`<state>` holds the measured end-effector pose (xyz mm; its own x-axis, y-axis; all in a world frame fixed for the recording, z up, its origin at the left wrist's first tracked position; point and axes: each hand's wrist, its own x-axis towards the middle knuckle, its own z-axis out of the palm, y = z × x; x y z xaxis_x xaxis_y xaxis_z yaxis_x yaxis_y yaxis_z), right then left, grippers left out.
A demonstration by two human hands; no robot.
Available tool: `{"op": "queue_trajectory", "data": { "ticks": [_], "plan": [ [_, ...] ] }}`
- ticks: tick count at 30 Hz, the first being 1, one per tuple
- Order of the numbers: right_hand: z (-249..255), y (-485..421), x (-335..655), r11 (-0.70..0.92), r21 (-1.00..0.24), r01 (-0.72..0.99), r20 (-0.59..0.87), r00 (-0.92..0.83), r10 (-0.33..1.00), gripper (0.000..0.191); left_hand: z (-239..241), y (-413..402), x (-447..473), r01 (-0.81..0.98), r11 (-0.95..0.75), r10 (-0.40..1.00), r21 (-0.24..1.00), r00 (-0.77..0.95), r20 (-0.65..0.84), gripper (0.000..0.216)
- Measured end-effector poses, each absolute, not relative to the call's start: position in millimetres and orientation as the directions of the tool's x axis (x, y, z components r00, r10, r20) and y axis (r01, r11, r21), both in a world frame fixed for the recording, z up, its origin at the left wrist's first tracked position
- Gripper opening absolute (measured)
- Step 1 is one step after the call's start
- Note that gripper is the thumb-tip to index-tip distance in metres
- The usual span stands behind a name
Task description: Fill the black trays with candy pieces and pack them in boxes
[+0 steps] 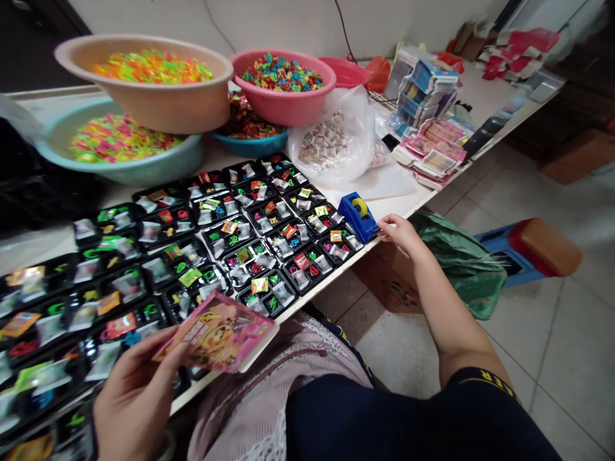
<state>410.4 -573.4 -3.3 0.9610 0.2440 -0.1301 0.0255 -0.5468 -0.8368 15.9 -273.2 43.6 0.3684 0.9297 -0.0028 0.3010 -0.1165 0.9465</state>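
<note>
My left hand [144, 384] is closed on a pink printed box [218, 333], thumb on its front face, held over the table's near edge. The box is flat and shows a cartoon picture. Out to the right, my right hand [400, 234] has its fingertips pinched at the front end of a blue tape dispenser [358, 216] with a yellow roll. Whether a piece of tape is between those fingertips is too small to make out. Black compartment trays [250, 262] in rows lie left of the dispenser, each with small colourful pieces and wrapped packets.
Behind the trays stand a peach basin [158, 105], a teal basin [120, 169] and a pink basin [288, 99] of small plastic pieces. A clear bag [355, 147] and stacked pink boxes [437, 150] lie farther right. Below the edge are a green bag [456, 275] and a stool [542, 246].
</note>
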Motion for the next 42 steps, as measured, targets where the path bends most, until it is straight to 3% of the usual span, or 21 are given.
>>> {"op": "queue_trajectory", "data": {
  "ticks": [8, 13, 16, 19, 22, 25, 28, 31, 34, 37, 40, 42],
  "plan": [
    [-21.5, -583.6, 401.4, -0.626, -0.776, 0.076, -0.055, 0.981, 0.187, 0.022, 47.9, -275.0, 19.4, 0.284, -0.081, 0.929, 0.956, 0.368, -0.030, 0.035],
    [-11.4, -590.3, 385.2, -0.689, -0.719, 0.089, -0.048, 0.983, 0.178, 0.025, 42.2, -270.5, 17.2, 0.205, -0.175, 0.898, 0.963, 0.433, 0.071, 0.034],
    [8.4, -567.9, 338.1, -0.595, -0.798, 0.094, -0.131, 0.937, 0.323, 0.025, 47.4, -278.0, 23.4, 0.153, -0.280, 0.822, 0.948, 0.549, 0.154, 0.029],
    [40.8, -518.6, 271.2, -0.221, -0.971, 0.087, -0.078, 0.762, 0.642, 0.021, 57.4, -289.8, 38.8, 0.075, -0.510, 0.632, 0.857, 0.709, 0.314, 0.024],
    [72.7, -464.7, 214.6, 0.029, -1.000, 0.005, 0.026, 0.586, 0.810, 0.017, 65.9, -294.3, 51.3, -0.088, -0.724, 0.356, 0.684, 0.801, 0.481, 0.046],
    [82.7, -423.7, 187.6, 0.098, -0.991, -0.096, 0.041, 0.480, 0.876, 0.033, 74.4, -293.1, 49.4, -0.126, -0.851, 0.213, 0.509, 0.804, 0.555, 0.064],
    [74.8, -401.5, 182.4, 0.070, -0.993, -0.091, 0.024, 0.435, 0.900, 0.043, 78.9, -288.9, 38.3, -0.076, -0.909, 0.176, 0.411, 0.821, 0.543, 0.062],
    [67.1, -391.5, 179.5, 0.038, -0.997, -0.065, 0.007, 0.422, 0.907, 0.045, 77.0, -283.5, 28.8, -0.052, -0.912, 0.181, 0.406, 0.838, 0.514, 0.052],
    [67.0, -383.7, 174.8, 0.019, -1.000, 0.008, 0.021, 0.392, 0.920, 0.046, 72.4, -280.8, 23.9, -0.059, -0.876, 0.243, 0.479, 0.803, 0.544, 0.043],
    [70.6, -376.7, 176.0, -0.026, -0.953, 0.301, 0.087, 0.358, 0.930, 0.044, 69.7, -283.9, 20.7, -0.039, -0.818, 0.359, 0.574, 0.745, 0.562, 0.031],
    [69.0, -373.0, 185.8, -0.103, -0.767, 0.633, 0.165, 0.350, 0.922, 0.049, 69.2, -286.7, 15.4, -0.005, -0.712, 0.523, 0.703, 0.664, 0.534, 0.021],
    [61.2, -369.5, 193.2, -0.078, -0.675, 0.734, 0.236, 0.314, 0.920, 0.055, 68.0, -282.3, 7.7, 0.011, -0.605, 0.662, 0.796, 0.563, 0.496, 0.020]
  ]
}}
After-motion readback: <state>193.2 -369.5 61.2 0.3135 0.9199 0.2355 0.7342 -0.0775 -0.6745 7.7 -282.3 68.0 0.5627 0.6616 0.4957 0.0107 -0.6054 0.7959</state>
